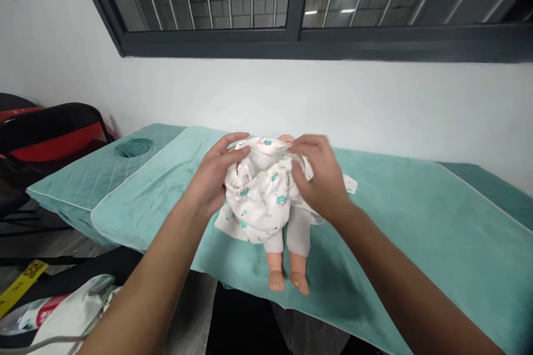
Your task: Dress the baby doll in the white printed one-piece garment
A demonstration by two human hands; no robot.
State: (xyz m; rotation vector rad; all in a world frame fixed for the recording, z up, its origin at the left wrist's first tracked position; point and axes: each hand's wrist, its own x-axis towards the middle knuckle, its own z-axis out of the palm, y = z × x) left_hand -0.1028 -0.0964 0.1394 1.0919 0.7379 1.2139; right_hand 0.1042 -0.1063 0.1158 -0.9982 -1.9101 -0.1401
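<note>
A baby doll (291,272) lies on its back on a teal towel (395,222), bare feet toward me, legs in white leggings. A white printed baby garment (260,199) is bunched over its torso and head. My left hand (214,175) grips the garment's left side, fingers curled over the elastic opening. On the other side my right hand (318,175) pinches that same opening. Only a bit of the doll's head (286,138) shows behind the cloth.
The towel covers a quilted teal massage table (95,172) with a face hole (134,147) at the left, set against a white wall under a barred window. A black and red chair (54,133) stands at left. A white bag (66,316) lies on the floor near me.
</note>
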